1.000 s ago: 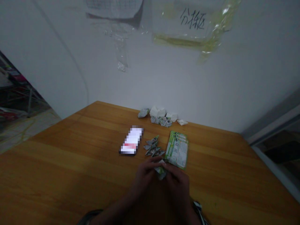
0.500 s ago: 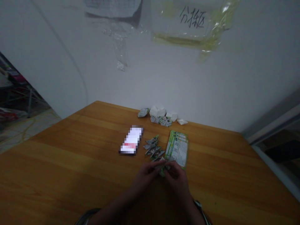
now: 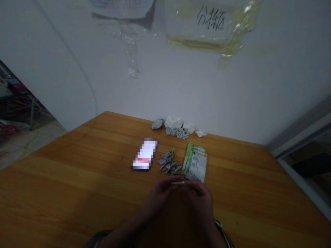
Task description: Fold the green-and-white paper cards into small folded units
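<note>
My left hand (image 3: 161,191) and my right hand (image 3: 200,196) meet above the near part of the table, both pinching a small piece of folded paper (image 3: 178,183). Only its thin pale edge shows between the fingertips; the fingers hide the rest. Just beyond the hands lies a cluster of folded paper pieces (image 3: 168,162), printed grey and green with pointed corners. To their right is a stack of green-and-white printed sheets (image 3: 196,163), its near end close behind my right hand.
A phone (image 3: 145,155) with a lit, blurred screen lies left of the folded pieces. Against the wall sit white folded papers (image 3: 173,122) and printed folded papers (image 3: 178,132). The wooden table (image 3: 77,172) meets the wall at the back; taped sheets (image 3: 212,20) hang above.
The paper between my hands has turned from showing a green-printed face to showing a thin pale edge. My right hand has shifted slightly to the right; the things on the table stay put.
</note>
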A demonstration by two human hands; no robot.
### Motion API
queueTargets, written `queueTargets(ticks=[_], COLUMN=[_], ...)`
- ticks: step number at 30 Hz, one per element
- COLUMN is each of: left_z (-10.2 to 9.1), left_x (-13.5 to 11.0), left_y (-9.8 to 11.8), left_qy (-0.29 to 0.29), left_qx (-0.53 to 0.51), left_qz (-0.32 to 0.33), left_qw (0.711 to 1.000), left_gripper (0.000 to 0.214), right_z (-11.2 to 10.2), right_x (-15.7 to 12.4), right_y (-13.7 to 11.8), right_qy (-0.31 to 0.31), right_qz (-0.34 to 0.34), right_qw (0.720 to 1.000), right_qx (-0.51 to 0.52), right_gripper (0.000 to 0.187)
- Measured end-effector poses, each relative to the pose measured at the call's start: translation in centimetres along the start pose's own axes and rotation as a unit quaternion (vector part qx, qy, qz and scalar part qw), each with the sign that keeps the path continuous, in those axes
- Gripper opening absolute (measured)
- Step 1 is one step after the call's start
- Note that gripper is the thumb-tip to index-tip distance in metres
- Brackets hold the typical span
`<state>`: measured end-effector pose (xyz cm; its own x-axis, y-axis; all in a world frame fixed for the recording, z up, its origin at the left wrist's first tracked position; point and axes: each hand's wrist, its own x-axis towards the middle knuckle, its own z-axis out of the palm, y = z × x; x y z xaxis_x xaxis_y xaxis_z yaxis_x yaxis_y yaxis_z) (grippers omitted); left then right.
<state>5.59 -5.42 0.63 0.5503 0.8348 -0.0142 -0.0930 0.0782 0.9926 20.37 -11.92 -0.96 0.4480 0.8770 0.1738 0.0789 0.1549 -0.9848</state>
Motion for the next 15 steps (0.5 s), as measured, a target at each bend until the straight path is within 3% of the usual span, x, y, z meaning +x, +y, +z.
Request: queueTargets(ticks=[2, 5, 9, 12, 15], left_z=[-0.12, -0.21, -0.16, 0.02, 0.27], left_x=[0.07, 0.04, -0.12, -0.17, -0.23], left_y=[-0.03, -0.05, 0.47, 0.85, 0.56], left_qy=[-0.009, -0.030, -0.018, 0.006, 0.000], left_qx=[-0.019, -0.111, -0.165, -0.100, -0.021], left_qz=[-0.013, -0.053, -0.079, -0.052, -0.002], left_qw=[1.000, 0.992, 0.983, 0.994, 1.000], left_gripper=[0.027, 0.044, 0.045, 0.046, 0.046], right_z=[-0.61, -1.13, -1.25, -0.97, -0.27], right_x=[0.22, 0.56, 0.77, 0.66, 0.45], right_y=[0.21, 0.43, 0.10, -0.16, 0.11], right_qy=[-0.005, 0.005, -0.039, -0.080, -0.045], right_qz=[-0.079, -0.140, -0.127, -0.101, -0.043], right_qw=[0.996, 0.988, 0.989, 0.990, 0.998], right_qx=[-0.033, -0.067, -0.065, -0.059, -0.010], right_gripper=[0.012, 0.016, 0.021, 0.019, 0.007])
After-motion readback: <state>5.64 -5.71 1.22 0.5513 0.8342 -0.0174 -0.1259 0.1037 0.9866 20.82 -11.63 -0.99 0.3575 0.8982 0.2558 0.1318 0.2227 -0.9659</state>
